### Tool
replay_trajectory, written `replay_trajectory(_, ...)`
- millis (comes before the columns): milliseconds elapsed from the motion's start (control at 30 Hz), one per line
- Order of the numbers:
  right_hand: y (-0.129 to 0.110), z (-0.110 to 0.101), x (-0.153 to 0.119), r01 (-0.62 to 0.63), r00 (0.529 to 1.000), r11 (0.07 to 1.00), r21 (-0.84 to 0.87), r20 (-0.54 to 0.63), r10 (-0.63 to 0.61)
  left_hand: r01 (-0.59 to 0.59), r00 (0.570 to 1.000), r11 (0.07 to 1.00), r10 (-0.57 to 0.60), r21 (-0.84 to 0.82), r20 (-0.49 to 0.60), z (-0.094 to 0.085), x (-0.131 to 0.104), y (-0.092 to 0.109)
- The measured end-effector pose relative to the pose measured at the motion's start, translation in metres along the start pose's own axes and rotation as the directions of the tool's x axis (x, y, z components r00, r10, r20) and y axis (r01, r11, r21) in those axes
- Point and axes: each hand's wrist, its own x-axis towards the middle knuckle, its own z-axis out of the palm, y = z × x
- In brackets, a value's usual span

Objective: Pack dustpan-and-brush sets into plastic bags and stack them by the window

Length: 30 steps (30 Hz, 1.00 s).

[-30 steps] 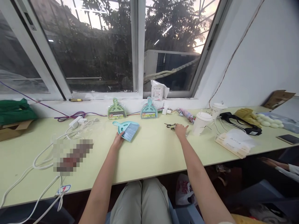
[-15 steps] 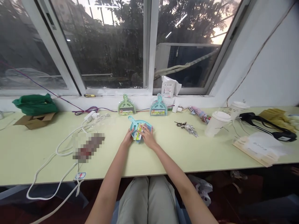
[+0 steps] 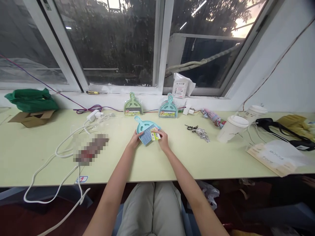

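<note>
Two bare hands work above the near half of a pale yellow-green table point(image 3: 187, 160). The left hand point(image 3: 134, 139) grips the lower left rim of a light-blue mini dustpan point(image 3: 140, 123), whose handle points away, toward the window. The right hand point(image 3: 162, 140) holds a printed label card point(image 3: 155, 134) between thumb and fingers, over the right part of the blue brush bristles point(image 3: 146, 136). To the left lies a looped white cable point(image 3: 57, 151); to the right, a bunch of keys point(image 3: 202, 134) and, beyond it, a lidded paper cup point(image 3: 232, 129). Farther back, a green dustpan set point(image 3: 133, 107) and light-blue dustpan sets point(image 3: 168, 108) stand upright against the wall below the window. On the sill: a yellow-and-black screwdriver point(image 3: 92, 92), left, and a white plastic packet point(image 3: 180, 88), right.
</note>
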Motion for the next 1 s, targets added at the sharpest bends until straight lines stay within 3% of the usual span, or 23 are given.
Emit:
replay_trajectory(67, 0.000, -0.006, 0.003, -0.071, 0.993, 0.970, 0.233, 0.104, 0.047, 0.002, 1.000, 1.000, -0.002, 0.009, 0.014, 0.001, -0.001, 0.001)
replay_trajectory(167, -0.002, -0.010, 0.004, -0.167, 0.973, 0.883, 0.438, 0.217, 0.076, 0.005, 1.000, 0.999, -0.006, 0.044, 0.020, 0.003, -0.002, 0.003)
replay_trajectory(333, -0.010, -0.009, 0.001, -0.255, 0.946, 0.773, 0.581, 0.314, 0.076, 0.011, 1.000, 0.998, -0.013, 0.065, 0.029, 0.004, -0.003, 0.004)
replay_trajectory(467, -0.013, -0.011, 0.003, -0.305, 0.946, 0.707, 0.638, 0.290, 0.146, -0.007, 0.998, 0.999, 0.004, 0.045, 0.063, 0.005, -0.001, 0.003)
replay_trajectory(600, -0.012, -0.019, 0.006, -0.382, 0.918, 0.678, 0.628, 0.344, 0.199, 0.000, 0.997, 0.998, -0.005, 0.056, 0.083, 0.004, 0.000, 0.001)
replay_trajectory(800, -0.006, -0.032, 0.008, -0.475, 0.834, 0.753, 0.456, 0.507, 0.218, 0.014, 0.994, 0.996, -0.023, 0.084, 0.110, 0.005, -0.001, 0.001)
replay_trajectory(1000, 0.000, -0.041, 0.012, -0.483, 0.828, 0.830, 0.279, 0.455, 0.329, 0.016, 0.992, 0.990, -0.033, 0.139, 0.119, 0.010, -0.005, 0.004)
